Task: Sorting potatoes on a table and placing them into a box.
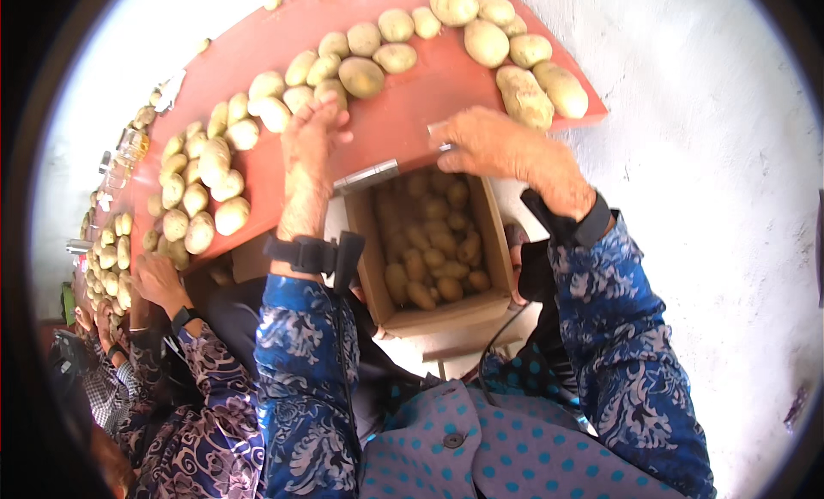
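Note:
My left hand [312, 135] is over the red table [418, 106], its fingers apart beside the row of potatoes [362, 77]; no potato shows in its grasp. My right hand [508, 145] is bent at the table's near edge, just left of a large potato [524, 99]. A small shiny piece shows at its fingertips; whether it is held cannot be told. Between and below my hands, a cardboard box [444, 319] holds several potatoes [444, 241]. A metal strip [365, 176] lies along the table edge above the box.
More potatoes [196, 200] are piled on the table at the left. A co-worker's hand [158, 280] touches that pile's near side, and other people's hands are farther left. A white wall [695, 177] stands at the right. A cable [492, 351] hangs near my lap.

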`<state>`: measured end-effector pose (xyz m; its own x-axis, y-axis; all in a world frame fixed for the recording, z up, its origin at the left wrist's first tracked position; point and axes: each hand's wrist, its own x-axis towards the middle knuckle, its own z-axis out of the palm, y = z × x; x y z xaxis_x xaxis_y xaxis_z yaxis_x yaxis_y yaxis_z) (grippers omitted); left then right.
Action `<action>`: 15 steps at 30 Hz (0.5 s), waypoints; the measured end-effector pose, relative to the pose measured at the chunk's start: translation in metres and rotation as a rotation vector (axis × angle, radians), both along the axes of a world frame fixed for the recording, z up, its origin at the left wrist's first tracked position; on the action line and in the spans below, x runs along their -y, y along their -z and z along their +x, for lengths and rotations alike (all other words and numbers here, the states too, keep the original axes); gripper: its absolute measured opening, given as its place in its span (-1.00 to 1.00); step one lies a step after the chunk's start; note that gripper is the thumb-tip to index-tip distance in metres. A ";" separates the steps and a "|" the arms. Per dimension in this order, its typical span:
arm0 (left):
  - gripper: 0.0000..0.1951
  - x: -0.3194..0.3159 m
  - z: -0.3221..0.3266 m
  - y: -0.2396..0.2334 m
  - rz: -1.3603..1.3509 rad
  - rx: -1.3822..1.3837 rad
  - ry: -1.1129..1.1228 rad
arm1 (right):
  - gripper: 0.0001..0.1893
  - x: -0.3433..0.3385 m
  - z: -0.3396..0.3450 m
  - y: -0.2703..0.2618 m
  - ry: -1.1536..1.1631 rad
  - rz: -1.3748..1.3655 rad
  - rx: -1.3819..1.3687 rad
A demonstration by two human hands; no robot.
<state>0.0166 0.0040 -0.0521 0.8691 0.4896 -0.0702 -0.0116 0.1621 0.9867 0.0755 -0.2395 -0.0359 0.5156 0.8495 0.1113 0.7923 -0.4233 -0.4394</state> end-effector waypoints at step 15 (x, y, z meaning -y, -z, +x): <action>-0.74 -0.009 -0.004 0.018 0.300 -0.034 -0.042 | -0.78 0.021 0.010 0.013 0.269 -0.366 0.118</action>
